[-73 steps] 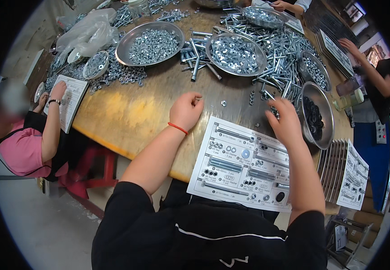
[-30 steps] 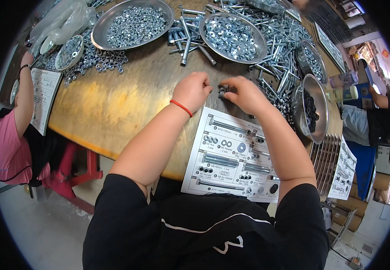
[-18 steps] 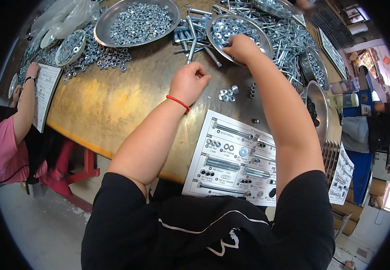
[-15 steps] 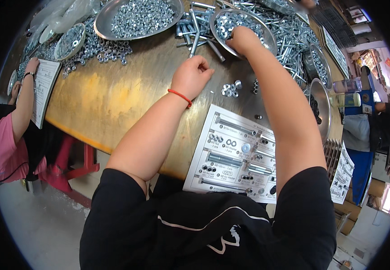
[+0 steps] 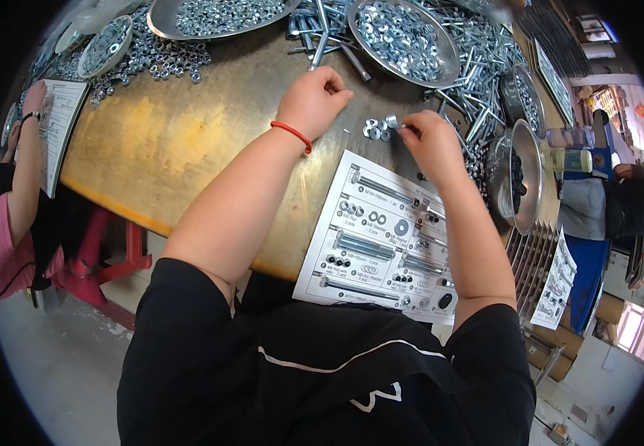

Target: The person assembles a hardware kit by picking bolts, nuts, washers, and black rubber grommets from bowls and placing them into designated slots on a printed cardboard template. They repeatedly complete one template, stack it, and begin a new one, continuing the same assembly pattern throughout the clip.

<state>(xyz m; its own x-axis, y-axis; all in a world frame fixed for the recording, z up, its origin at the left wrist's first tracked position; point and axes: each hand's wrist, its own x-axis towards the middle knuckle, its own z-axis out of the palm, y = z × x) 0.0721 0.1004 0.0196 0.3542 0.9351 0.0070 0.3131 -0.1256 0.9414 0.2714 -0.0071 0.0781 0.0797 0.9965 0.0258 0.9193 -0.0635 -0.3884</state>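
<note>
My right hand pinches a small shiny washer, mostly hidden by the fingertips. Just left of it a small group of metal nuts and washers lies on the table. My left hand, with a red cord at its wrist, rests on the table with fingers curled; whether anything is in them is hidden. Beyond its knuckles lies a long metal rod. A steel bowl heaped with washers stands beyond my right hand. A printed parts sheet lies between my forearms.
At the far left a wide steel bowl holds nuts, with loose nuts beside it. Bolts are heaped at the far right. Another bowl holds black parts. A co-worker's arm rests at the left beside a paper sheet.
My right hand has left the washer bowl and come nearer, down beside the small group of nuts and washers. My left hand keeps its curled pose by the rod.
</note>
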